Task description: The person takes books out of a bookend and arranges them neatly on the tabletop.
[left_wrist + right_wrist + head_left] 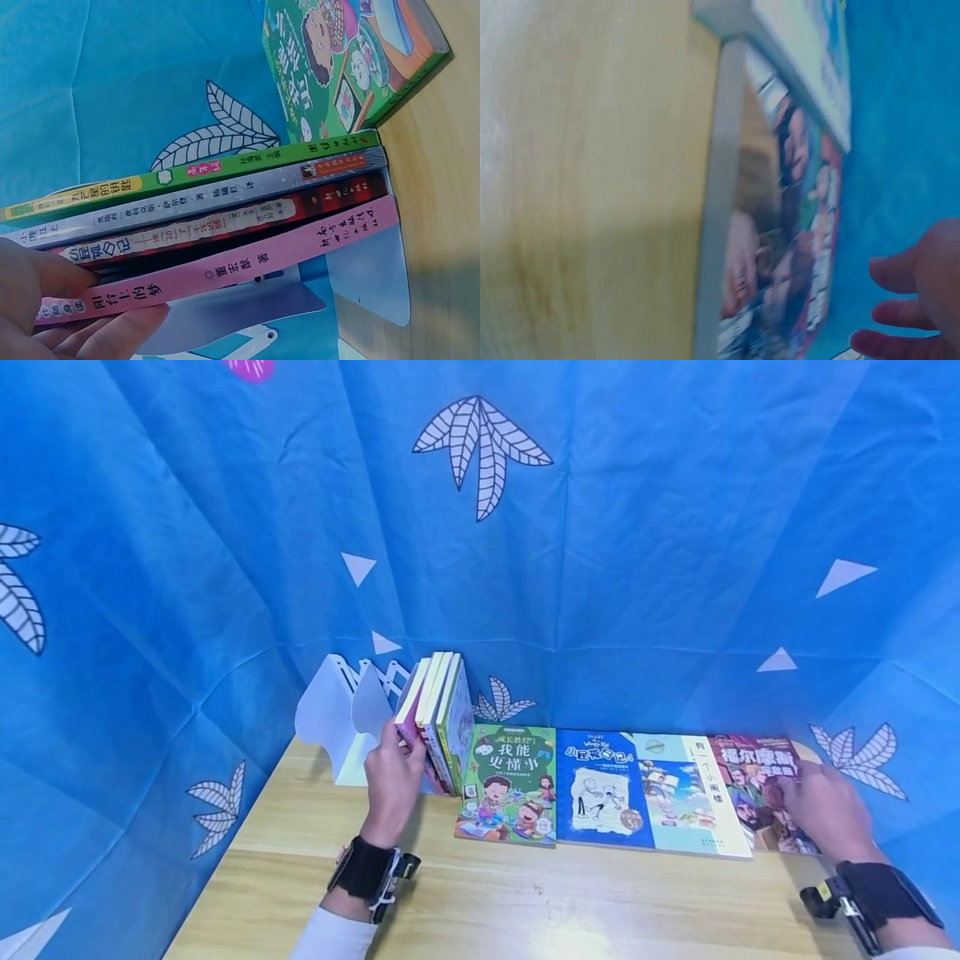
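My left hand [393,781] pinches a pink-spined book [225,274] between thumb and fingers. It is the leftmost of several upright books, beside a dark red book [345,193], a pale grey-blue one [262,193] and a green-spined one [289,154]. To their left stands a white folding bookend [324,714] with curved panels. At the far right, my right hand [828,806] hovers by a red comic-style book [757,777] lying face up. In the right wrist view its fingers [900,274] are loosely bent and apart from that book; the view is blurred.
Face up along the wooden table [487,902] lie a green children's book [510,785], a blue diary book [603,789] and a pale book with a sky picture [686,793]. A blue patterned cloth [637,568] hangs behind and at the sides.
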Motion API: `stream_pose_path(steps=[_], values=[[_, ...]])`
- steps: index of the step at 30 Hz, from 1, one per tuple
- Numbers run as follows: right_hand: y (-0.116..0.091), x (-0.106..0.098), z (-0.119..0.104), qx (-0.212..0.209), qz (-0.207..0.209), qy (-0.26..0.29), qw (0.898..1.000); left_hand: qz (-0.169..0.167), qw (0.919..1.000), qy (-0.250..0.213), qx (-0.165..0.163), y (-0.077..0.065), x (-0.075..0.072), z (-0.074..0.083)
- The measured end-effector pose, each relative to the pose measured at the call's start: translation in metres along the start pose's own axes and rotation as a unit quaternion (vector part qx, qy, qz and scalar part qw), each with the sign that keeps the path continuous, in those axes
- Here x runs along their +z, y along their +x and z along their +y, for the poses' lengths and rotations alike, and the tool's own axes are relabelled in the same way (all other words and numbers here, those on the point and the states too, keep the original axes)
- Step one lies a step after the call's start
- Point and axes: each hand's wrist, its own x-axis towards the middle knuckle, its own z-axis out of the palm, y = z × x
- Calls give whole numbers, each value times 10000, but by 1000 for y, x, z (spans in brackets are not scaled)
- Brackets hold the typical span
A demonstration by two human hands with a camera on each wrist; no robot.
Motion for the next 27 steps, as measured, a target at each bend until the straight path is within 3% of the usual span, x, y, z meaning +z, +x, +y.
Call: stream_pose_path(steps=[13, 22, 27], values=[[-16, -13, -56, -675, 183, 238, 9973, 149, 9997, 19, 198, -11, -7, -1], [-22, -20, -88, -705, -137, 167, 9973, 249, 9991, 84, 324, -22, -13, 0], [-28, -23, -101, -875, 103, 88, 9961, 159, 9996, 74, 239, -25, -17, 2]])
